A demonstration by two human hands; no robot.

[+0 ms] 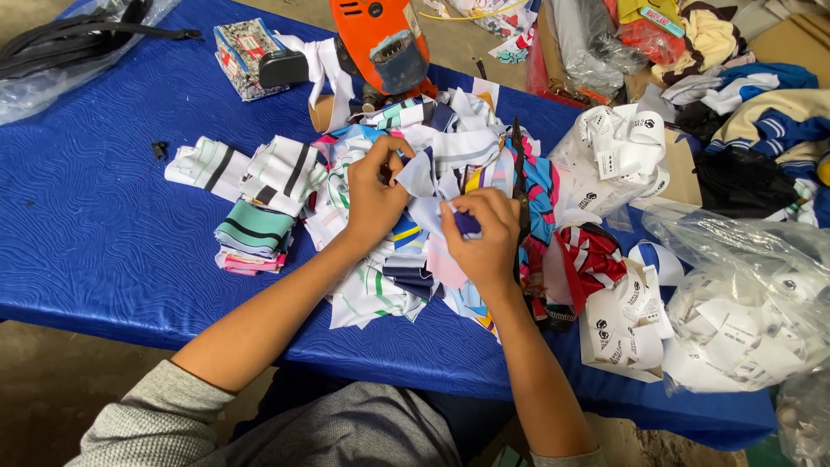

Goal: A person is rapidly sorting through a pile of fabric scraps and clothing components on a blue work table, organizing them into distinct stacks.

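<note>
At centre frame on the blue tabletop, my left hand pinches a white fabric strip; my right hand closes on its other end. The loose scrap pile could likely slide off the near edge if nudged.

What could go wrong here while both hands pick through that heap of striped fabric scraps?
Black scissors lie half buried in the heap of striped fabric scraps, right beside the right hand; a blind grab might nick a finger. The left hand tugging its white strip could also topple the loose pile toward the blue table's edge.
</note>
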